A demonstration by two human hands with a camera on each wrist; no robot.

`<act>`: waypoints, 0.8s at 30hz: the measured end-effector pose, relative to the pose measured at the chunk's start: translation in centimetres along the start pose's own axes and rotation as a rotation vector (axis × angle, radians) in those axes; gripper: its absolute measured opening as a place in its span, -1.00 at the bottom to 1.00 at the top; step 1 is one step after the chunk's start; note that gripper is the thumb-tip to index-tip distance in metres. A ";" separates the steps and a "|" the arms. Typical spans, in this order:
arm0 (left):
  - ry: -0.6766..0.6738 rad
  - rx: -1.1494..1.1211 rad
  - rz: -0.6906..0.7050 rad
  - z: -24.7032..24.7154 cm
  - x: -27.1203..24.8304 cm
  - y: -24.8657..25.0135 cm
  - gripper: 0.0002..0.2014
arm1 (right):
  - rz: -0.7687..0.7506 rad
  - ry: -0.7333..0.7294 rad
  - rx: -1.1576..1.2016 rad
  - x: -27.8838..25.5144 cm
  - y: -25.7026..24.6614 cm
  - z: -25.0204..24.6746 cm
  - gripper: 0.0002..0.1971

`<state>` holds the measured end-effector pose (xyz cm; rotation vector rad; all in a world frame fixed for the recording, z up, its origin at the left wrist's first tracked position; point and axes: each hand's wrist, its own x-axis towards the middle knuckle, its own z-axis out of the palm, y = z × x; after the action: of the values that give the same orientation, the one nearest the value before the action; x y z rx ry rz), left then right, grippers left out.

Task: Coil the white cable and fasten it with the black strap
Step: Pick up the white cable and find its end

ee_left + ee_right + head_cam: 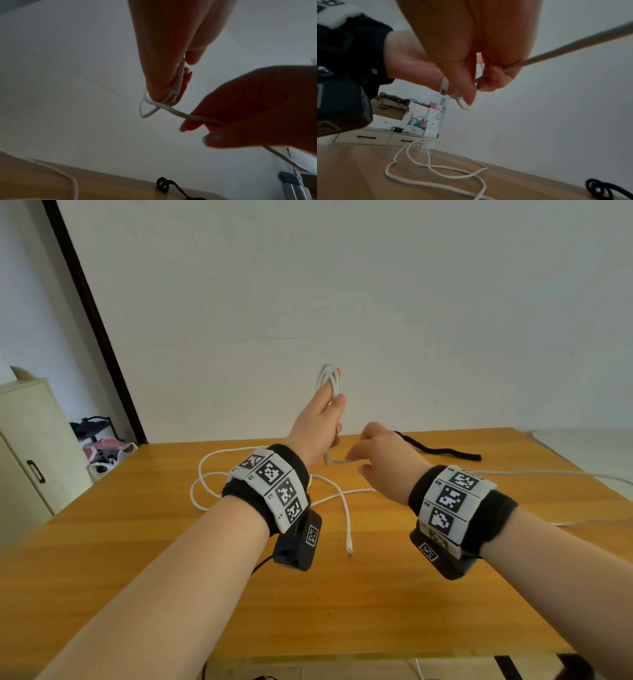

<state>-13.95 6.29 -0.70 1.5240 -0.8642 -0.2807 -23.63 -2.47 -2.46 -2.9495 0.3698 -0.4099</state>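
Note:
My left hand (322, 419) is raised above the wooden table (239, 594) and holds a few small loops of the white cable (329, 380) between thumb and fingers. One connector end (443, 86) sticks out below its palm. To its right my right hand (380, 453) pinches the running length of the cable (180, 113) just beside the left hand. Loose cable (212, 484) lies in loops on the table under my left wrist, with the other plug (348, 549) near the middle. The black strap (442, 451) lies flat at the far right of the table.
A cream cabinet (30, 453) stands to the left of the table, with a shoe rack (99, 440) behind it. A white wall rises right behind the table's far edge. Cable trails off the table's right side (582, 474).

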 end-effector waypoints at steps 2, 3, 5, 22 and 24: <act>-0.027 0.140 0.017 0.2 -0.5 0.2 -0.54 | -0.033 0.072 0.031 0.0 0.0 -0.1 -0.73; -0.037 0.190 0.022 0.2 -0.6 0.3 -0.54 | -0.027 0.101 0.039 -0.1 0.0 -0.2 -0.78; -0.058 0.282 0.033 0.3 -0.9 0.4 -0.53 | 0.039 0.137 -0.015 -0.3 0.1 -0.4 -0.77; -0.218 0.603 -0.056 -0.2 -1.3 -1.1 -0.55 | 0.144 0.256 0.289 0.8 3.8 -1.7 -0.81; -0.228 0.597 -0.056 -0.3 -1.5 -0.8 -0.56 | 0.173 0.263 0.256 0.9 4.4 -1.7 -0.81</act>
<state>-14.51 7.42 -1.90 2.0997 -1.1528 -0.2514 -24.24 -7.05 -1.41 -2.5949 0.5522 -0.7625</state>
